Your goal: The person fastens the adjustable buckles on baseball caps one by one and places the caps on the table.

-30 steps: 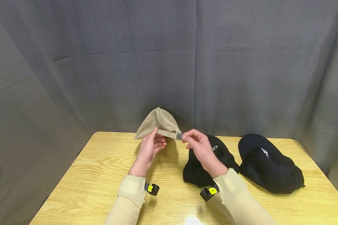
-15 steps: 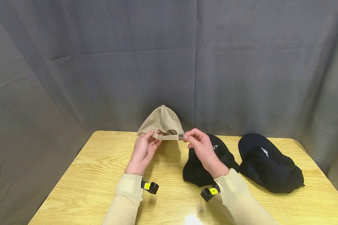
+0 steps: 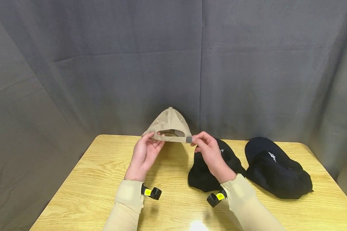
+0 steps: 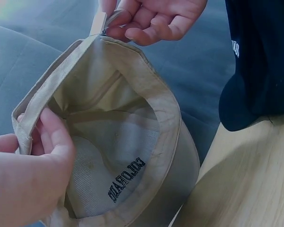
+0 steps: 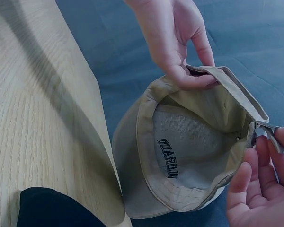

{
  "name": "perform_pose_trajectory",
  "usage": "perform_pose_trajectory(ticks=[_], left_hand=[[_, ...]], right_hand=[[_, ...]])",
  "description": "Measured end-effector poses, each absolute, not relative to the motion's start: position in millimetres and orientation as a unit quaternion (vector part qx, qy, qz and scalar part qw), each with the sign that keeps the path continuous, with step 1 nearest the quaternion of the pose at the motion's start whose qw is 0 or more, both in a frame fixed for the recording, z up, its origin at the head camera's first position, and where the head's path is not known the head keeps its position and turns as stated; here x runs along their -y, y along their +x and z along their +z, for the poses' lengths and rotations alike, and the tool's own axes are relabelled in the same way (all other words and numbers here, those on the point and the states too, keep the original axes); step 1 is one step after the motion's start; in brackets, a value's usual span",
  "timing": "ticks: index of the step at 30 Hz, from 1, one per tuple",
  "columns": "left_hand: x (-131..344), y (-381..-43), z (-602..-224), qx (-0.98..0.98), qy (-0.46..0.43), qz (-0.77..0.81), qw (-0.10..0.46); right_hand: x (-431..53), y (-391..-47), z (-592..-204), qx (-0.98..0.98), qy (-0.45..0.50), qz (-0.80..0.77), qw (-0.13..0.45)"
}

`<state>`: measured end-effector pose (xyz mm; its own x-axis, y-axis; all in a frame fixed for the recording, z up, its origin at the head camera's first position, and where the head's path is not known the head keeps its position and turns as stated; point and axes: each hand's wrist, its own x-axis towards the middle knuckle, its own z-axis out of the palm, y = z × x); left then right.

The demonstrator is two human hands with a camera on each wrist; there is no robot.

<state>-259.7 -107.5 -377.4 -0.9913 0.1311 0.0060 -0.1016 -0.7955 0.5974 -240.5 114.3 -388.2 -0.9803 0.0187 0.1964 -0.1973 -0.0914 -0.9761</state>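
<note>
A beige cap (image 3: 170, 120) is held up above the far edge of the table, its back opening and strap (image 3: 173, 139) facing me. My left hand (image 3: 144, 152) pinches the strap's left end, thumb outside and fingers inside the band. On the other side my right hand (image 3: 209, 152) pinches the strap end by the metal buckle (image 5: 267, 126). Both wrist views look into the cap's hollow, where dark stitched letters (image 4: 126, 179) show reversed. The brim (image 5: 137, 194) points away from me, beneath the crown.
A black cap (image 3: 203, 176) lies on the wooden table (image 3: 98, 179), partly behind my right hand. Further right is another dark cap (image 3: 277, 173) with a white logo. Grey curtain (image 3: 133, 64) hangs close behind the table.
The beige cap has turned and shifted slightly right, so its back opening shows wider. My left hand has slid left along the strap; the right has moved slightly right, still pinching the strap end.
</note>
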Motion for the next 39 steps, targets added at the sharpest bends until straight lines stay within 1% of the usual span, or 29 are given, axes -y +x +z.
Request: perform_pose_trajectory(ticks=[11, 39], left_hand=[[107.1, -258.1, -378.2, -0.335, 0.009, 0.940, 0.061], [103.7, -258.7, -381.7, -0.352, 0.021, 0.934, 0.057]], right_hand=[[-114.5, -239.8, -391.6, 0.664, 0.063, 0.741, 0.075], [-114.6, -239.3, -393.9, 0.665, 0.065, 0.740, 0.073]])
